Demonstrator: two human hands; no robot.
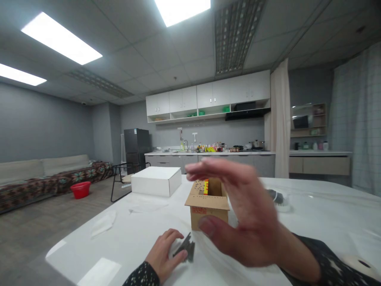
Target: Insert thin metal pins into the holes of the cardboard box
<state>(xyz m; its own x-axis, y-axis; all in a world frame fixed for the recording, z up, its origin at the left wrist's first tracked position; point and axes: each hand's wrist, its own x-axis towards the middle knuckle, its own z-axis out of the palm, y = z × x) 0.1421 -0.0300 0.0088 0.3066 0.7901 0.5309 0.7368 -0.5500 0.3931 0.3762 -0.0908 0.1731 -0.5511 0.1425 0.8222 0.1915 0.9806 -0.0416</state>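
The right hand [250,222] is raised above the white worktop [321,214], blurred with motion, its fingers [208,169] spread wide and holding nothing; the thumb sits low, just in front of the small open brown cardboard box [207,206] with red print on its near flap. That box stands just beyond and beneath the right fingers, its flaps open, a yellow and red patch showing on one inner flap.

The left hand [166,254] rests on the worktop near the lower edge, its fingers curled loosely over a dark bundle of thin grey pieces [186,248]; what the bundle is made of is too blurred to tell. The bundle lies just left of the box and below the right thumb.

Judging from this, the step in hand looks like a reach over the box while the left hand steadies the bundle. The next move would call for slowing the right hand and narrowing its fingers over the box.

Further beyond the fingers lies a closed flat white cardboard box [156,180], and to the right a dark object in clear wrapping [276,198].
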